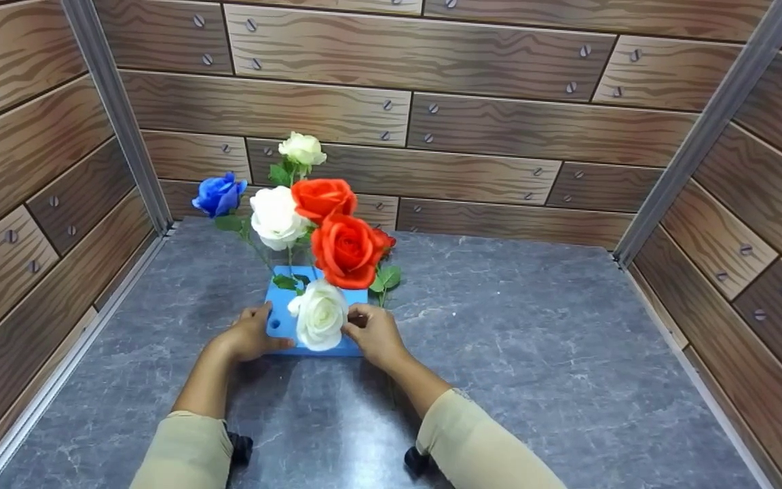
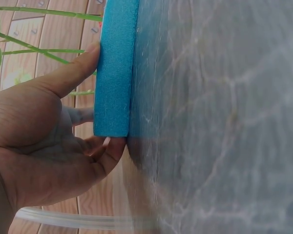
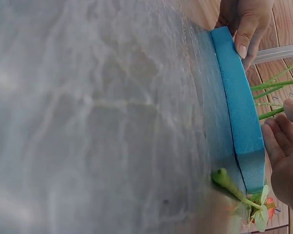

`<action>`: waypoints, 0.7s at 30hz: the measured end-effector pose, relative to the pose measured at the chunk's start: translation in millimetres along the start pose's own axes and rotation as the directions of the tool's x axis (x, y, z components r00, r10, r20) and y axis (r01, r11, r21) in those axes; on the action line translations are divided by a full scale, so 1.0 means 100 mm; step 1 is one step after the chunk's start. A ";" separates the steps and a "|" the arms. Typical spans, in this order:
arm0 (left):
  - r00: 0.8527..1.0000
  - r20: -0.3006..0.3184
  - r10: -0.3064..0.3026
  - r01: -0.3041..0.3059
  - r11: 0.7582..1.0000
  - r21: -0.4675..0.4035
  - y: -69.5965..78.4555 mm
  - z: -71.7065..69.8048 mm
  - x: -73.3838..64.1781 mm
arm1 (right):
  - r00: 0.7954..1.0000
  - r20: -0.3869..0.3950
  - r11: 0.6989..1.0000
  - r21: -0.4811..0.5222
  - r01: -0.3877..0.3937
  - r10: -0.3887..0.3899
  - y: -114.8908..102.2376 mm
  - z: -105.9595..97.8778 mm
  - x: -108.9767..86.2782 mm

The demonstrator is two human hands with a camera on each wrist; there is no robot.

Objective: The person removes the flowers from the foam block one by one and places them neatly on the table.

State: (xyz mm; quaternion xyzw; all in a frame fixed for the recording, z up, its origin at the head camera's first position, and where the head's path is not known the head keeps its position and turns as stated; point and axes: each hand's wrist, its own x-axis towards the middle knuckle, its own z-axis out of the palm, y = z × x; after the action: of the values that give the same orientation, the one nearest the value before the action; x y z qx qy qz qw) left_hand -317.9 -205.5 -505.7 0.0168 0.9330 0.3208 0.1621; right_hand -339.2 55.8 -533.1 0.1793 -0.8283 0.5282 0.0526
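Both arms reach in from the near side, sleeves (image 1: 184, 454) ending along the forearms (image 1: 425, 388). The left arm runs far and slightly right; the right arm slants far and left. The left hand (image 1: 248, 336) grips with its thumb (image 2: 78, 73) parted from its fingers (image 2: 110, 157), the thumb pointing right. The right hand (image 1: 379, 334), nearby but apart, pinches between thumb and curled fingers.
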 end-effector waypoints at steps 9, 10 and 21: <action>1.000 -0.007 0.007 -0.007 1.000 0.000 -0.01 0.01 0.01 | 0.999 -0.018 0.999 -0.028 0.028 -0.028 0.01 0.01 0.00; 1.000 -0.007 0.007 -0.007 1.000 0.002 -0.01 0.01 0.01 | 0.999 -0.017 0.999 -0.024 0.032 -0.032 0.02 0.01 0.00; 1.000 0.002 0.007 -0.007 1.000 -0.009 -0.02 0.02 0.01 | 0.995 -0.041 0.994 0.050 0.093 -0.091 0.01 0.01 0.00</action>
State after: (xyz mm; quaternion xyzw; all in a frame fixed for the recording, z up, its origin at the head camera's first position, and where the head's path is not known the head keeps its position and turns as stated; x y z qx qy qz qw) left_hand -317.9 -205.6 -508.5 0.0197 0.9314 0.3254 0.1618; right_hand -339.5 55.3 -534.7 0.2085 -0.8041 0.5497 0.0881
